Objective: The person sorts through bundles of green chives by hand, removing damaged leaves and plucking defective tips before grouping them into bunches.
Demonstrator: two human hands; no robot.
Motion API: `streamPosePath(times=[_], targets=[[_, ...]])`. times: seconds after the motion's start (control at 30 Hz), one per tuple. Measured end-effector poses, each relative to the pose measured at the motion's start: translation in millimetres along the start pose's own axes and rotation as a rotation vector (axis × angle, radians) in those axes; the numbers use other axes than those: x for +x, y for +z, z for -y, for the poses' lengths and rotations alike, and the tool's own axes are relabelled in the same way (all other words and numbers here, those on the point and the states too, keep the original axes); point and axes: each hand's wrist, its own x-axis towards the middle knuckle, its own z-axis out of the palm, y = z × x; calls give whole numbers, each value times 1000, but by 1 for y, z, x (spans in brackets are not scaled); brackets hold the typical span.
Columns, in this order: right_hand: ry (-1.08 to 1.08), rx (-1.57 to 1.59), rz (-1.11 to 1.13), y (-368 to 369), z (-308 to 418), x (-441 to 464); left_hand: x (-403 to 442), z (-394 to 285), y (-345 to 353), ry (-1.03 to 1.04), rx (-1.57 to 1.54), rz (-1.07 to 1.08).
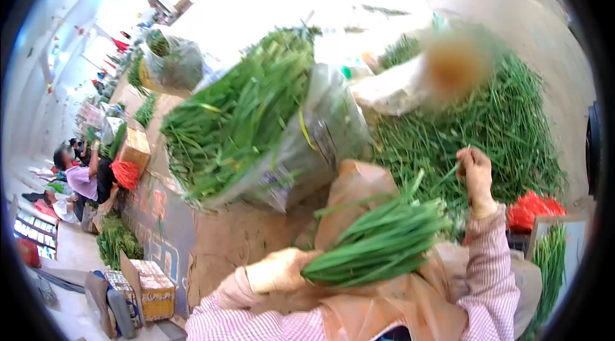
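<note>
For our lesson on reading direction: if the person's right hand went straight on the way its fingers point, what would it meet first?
Most likely the heap of loose, long-leaved greens, spread out beyond the right hand, though the depth between them is unclear.

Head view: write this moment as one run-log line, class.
left hand: grips green bundle | right hand: pinches stalk | loose pile: behind right hand | plastic bag: holds greens
</note>
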Motion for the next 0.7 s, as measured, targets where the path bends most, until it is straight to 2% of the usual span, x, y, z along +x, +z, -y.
streamPosePath(times=[0.03,0.07,0.1,0.17,0.23,0.27,0.3,0.37,0.43,0.5,0.57,0.6,0.63,0.7], targets=[[71,4,-40,-1,1,-4,-2,5,8,134,-344,-34],[147,0,104,8,10,-24,1,13,6,147,-54,-54],[216,5,242,21,21,-42,-4,-18,-7,5,-67,2],[267,320,661,29,-1,-62,-6,-24,-8,-97,-250,36],[474,443,720,24,-22,-67,-2,-19,-6,-142,120,9],[394,418,753,18,-14,-71,-2,-21,-4,-145,107,20],[472,337,674,15,-12,-71,-4,-25,-5,-142,143,8],[374,178,499,8,-11,-65,-3,-27,-6,-133,180,-6],[294,340,367,-20,-10,-46,-2,-24,-6,-108,146,-20],[172,350,-33,-40,-21,-29,-3,-29,-6,-127,173,-4],[-64,-78,-106,-54,-38,-16,-3,-28,-5,-148,193,-22],[-385,-442,-99,-51,-47,-20,-3,-29,-5,-169,235,-15],[-569,-957,-115,-39,-29,-28,-2,-28,-4,-172,230,-6],[-647,-354,156,4,33,-79,-1,-26,-4,-175,211,-5]])
